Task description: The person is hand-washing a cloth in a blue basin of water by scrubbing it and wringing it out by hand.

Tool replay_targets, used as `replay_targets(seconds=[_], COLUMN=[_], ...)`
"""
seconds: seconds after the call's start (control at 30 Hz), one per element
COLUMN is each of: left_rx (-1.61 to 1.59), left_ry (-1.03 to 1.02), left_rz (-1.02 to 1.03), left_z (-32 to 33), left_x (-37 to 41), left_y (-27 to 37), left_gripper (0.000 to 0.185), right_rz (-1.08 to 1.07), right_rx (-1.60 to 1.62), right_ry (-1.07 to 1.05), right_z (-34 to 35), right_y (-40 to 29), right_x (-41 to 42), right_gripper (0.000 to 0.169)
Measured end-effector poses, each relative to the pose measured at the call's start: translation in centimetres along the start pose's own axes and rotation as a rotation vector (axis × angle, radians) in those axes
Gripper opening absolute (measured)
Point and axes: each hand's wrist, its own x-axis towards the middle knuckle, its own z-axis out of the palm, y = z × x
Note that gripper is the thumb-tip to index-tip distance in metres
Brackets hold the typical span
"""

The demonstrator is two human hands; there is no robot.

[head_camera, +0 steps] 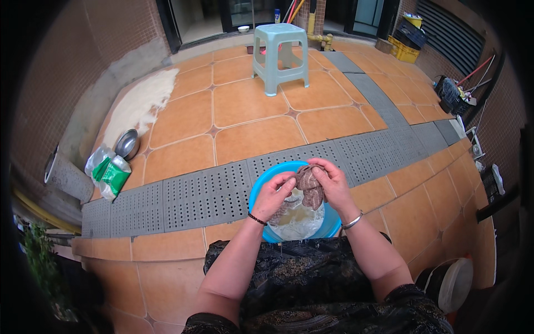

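Note:
A wet, brownish knitted item, perhaps a sock (311,188), is stretched between both hands above a blue plastic basin (259,188). My left hand (275,194) pinches its left edge between thumb and fingers, and a dark bead bracelet circles that wrist. On the other side my right hand (331,183) grips its upper right part, a silver bangle at the wrist. Cloudy, sudsy water (298,219) lies in the basin below. Something darker shows in the water near the left hand, too blurred to name.
A light blue plastic stool (285,31) stands ahead on orange tiles. Perforated grey drain covers (204,196) cross the floor. To the left are a metal bowl (127,144), a green and clear plastic bag (114,173) and spread white powder (142,98). A lidded bucket (454,286) is at lower right.

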Motion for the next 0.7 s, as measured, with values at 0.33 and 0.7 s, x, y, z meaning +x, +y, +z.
replay_targets(seconds=[0.33,0.7], left_rx=[-0.197,0.026], left_ry=[0.025,0.346], left_rz=[-0.276,0.278], left_z=[-0.5,-2.2], left_x=[0.2,0.6], left_y=[-0.6,0.3], left_gripper=[0.019,0.016], right_rz=[0.01,0.195], right_rx=[-0.094,-0.337], right_ry=[0.008,-0.163], right_z=[0.0,0.6], right_y=[0.6,0.9], right_x=[0.1,-0.2], right_gripper=[0.016,0.021])
